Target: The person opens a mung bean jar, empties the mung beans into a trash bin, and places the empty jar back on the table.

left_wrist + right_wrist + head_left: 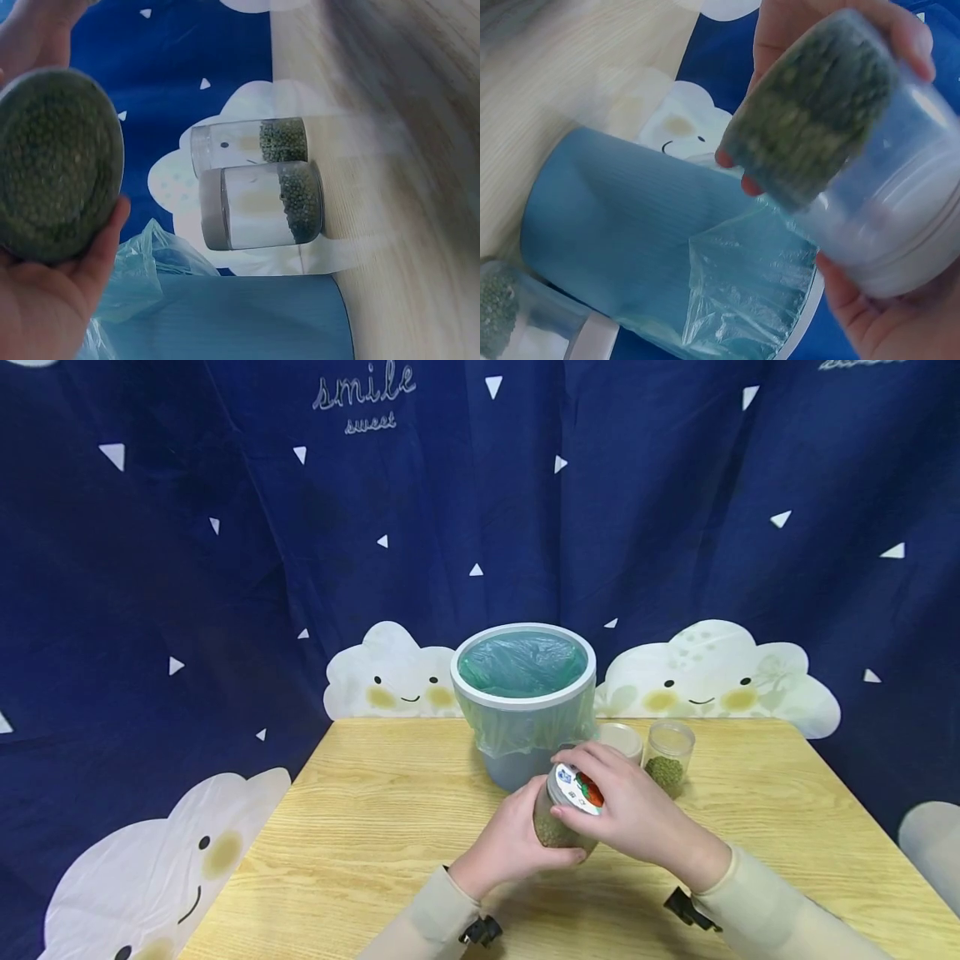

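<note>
A clear jar, partly filled with small green beans, is raised above the table and tilted. My left hand holds it low around its side, thumb toward me. My right hand grips the jar's lid from above, with fingers spread around its edge. A picture label with red on it covers the lid's top, partly hidden by the fingers. The round bottom of this jar faces the left wrist view. In the right wrist view, the beans lie toward the base and the upper part is see-through.
A blue-grey bin with a white rim and a green plastic liner stands behind the hands. To its right are a jar with a whitish lid and a clear jar, both holding green beans. The wooden table meets a blue curtain.
</note>
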Tool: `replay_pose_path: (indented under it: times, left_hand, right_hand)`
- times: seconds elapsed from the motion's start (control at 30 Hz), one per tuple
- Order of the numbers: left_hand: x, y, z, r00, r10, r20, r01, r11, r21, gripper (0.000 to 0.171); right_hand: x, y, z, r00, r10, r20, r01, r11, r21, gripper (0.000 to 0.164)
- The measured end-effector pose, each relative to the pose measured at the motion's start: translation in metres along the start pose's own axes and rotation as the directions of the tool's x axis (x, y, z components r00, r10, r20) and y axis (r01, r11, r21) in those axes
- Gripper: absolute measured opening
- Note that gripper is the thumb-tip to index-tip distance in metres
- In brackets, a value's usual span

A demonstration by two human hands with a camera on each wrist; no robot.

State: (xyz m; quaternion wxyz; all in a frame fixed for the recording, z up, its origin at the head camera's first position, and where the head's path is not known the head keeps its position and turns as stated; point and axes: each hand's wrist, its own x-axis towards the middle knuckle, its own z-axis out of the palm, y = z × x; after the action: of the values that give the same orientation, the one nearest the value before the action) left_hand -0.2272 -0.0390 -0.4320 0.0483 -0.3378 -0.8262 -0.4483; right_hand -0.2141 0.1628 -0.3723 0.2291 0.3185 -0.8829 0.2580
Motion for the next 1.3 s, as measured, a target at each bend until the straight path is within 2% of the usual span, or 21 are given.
replay_pose_path:
  times: [0.17, 0.3, 0.5, 0.7, 0.87, 1.0, 1.17, 1.3]
  left_hand:
    - [0.001, -0.004, -0.004, 0.997, 0.028, 0.073, -0.023, 0.998, -0.067, 0.081]
    - [0.001, -0.007, -0.006, 0.99, 0.028, 0.135, -0.01, 0.991, -0.13, 0.079]
    - [0.002, -0.009, -0.006, 0.984, 0.05, 0.17, -0.023, 0.987, -0.156, 0.078]
    - [-0.001, -0.008, -0.003, 0.994, -0.006, 0.113, 0.018, 0.994, -0.11, 0.075]
    - [-0.002, -0.008, 0.0, 0.997, -0.054, 0.05, 0.055, 0.998, -0.021, 0.079]
    - [-0.003, -0.008, 0.003, 0.998, -0.053, 0.027, 0.052, 0.997, 0.055, 0.082]
    - [-0.004, -0.009, 0.005, 0.999, -0.033, 0.018, 0.031, 0.995, 0.095, 0.082]
    - [-0.005, -0.01, 0.006, 0.999, -0.028, 0.022, 0.026, 0.993, 0.115, 0.084]
  right_hand:
    - [0.0, 0.007, -0.001, 0.994, -0.106, 0.016, 0.105, 0.993, 0.049, 0.051]
    - [0.0, 0.013, -0.003, 0.983, -0.176, 0.053, 0.171, 0.982, 0.083, 0.054]
    - [-0.001, 0.02, -0.006, 0.967, -0.223, 0.123, 0.211, 0.972, 0.099, 0.062]
    - [-0.004, 0.023, -0.01, 0.969, -0.159, 0.188, 0.15, 0.987, 0.062, 0.082]
    - [-0.005, 0.019, -0.014, 0.985, -0.035, 0.171, 0.031, 0.999, 0.025, 0.073]
    - [-0.006, 0.016, -0.015, 0.981, 0.061, 0.186, -0.059, 0.998, -0.019, 0.07]
    - [-0.01, 0.013, -0.015, 0.969, 0.102, 0.223, -0.085, 0.993, -0.083, 0.07]
    - [-0.012, 0.013, -0.013, 0.968, 0.102, 0.23, -0.085, 0.993, -0.084, 0.07]
